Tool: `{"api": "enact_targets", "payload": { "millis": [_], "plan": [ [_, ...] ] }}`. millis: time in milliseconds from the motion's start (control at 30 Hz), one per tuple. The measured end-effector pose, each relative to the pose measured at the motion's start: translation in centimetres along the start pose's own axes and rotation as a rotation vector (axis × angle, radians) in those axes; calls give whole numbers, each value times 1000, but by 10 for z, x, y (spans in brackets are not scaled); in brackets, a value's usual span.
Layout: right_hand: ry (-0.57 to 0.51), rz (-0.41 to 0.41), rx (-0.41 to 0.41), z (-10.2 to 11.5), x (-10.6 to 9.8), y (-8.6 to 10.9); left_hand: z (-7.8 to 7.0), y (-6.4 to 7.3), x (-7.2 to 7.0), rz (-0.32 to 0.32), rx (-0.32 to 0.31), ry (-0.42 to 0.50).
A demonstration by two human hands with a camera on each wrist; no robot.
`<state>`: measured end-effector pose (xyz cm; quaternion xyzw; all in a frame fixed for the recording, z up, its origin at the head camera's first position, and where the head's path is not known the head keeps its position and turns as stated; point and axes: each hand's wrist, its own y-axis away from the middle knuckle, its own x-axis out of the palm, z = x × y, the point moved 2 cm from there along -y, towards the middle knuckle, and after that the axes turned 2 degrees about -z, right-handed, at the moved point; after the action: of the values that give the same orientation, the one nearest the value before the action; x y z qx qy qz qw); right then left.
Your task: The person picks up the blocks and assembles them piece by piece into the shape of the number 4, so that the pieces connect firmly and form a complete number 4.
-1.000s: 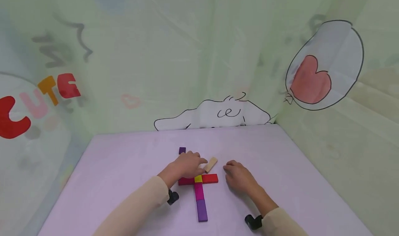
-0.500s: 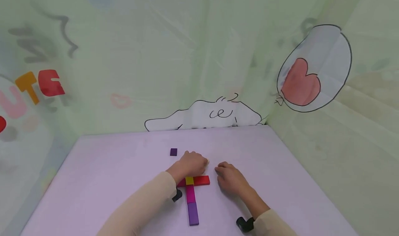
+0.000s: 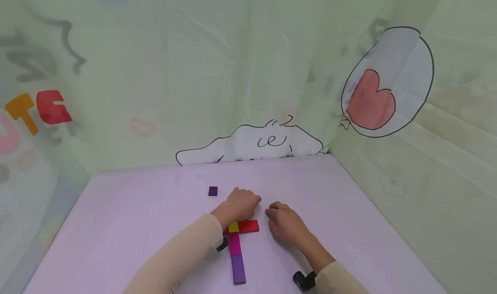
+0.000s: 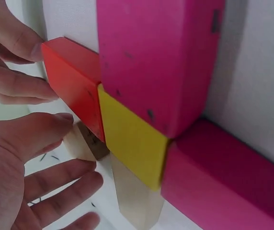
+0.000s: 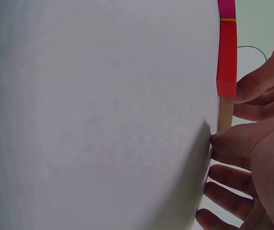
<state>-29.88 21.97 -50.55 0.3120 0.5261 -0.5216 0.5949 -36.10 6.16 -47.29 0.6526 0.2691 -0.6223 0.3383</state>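
Note:
In the left wrist view my left hand (image 4: pixel 27 158) pinches a plain wooden block (image 4: pixel 81 143) between thumb and fingers; in the head view the hand (image 3: pixel 245 203) hides it. My right hand (image 5: pixel 271 163) has loosely bent fingers, its thumb tip overlapping that block's near end in the right wrist view. Beside them lies a cross of blocks: a yellow square (image 3: pixel 233 227) in the middle, a red block (image 3: pixel 249 226) to its right, magenta (image 3: pixel 234 244) then purple (image 3: pixel 238 269) blocks toward me. A dark pink block (image 4: pixel 223 177) and another plain wooden block (image 4: pixel 139 194) also meet the yellow one.
A small dark purple square block (image 3: pixel 213 191) lies alone farther back on the pale table (image 3: pixel 147 225). Printed curtains (image 3: pixel 194 70) hang behind and at both sides. Black wrist cameras (image 3: pixel 304 281) sit below my hands.
My left hand has closed over the slanted plain block, which showed beside its fingers a second ago. The head view has turned slightly right. My right hand stays almost in place.

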Motion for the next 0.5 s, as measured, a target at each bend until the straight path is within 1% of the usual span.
{"api": "enact_targets", "payload": {
  "millis": [100, 200, 333, 500],
  "plan": [
    [-2, -6, -8, -1, 0, 1, -2, 1, -2, -11, 5, 38],
    [-4, -14, -15, -2, 2, 1, -4, 4, -3, -9, -2, 76],
    [1, -17, -12, -4, 5, 1, -6, 5, -3, -6, -9, 90],
    [-2, -17, -7, -2, 4, 2, -7, 5, -2, -12, -3, 103]
  ]
}}
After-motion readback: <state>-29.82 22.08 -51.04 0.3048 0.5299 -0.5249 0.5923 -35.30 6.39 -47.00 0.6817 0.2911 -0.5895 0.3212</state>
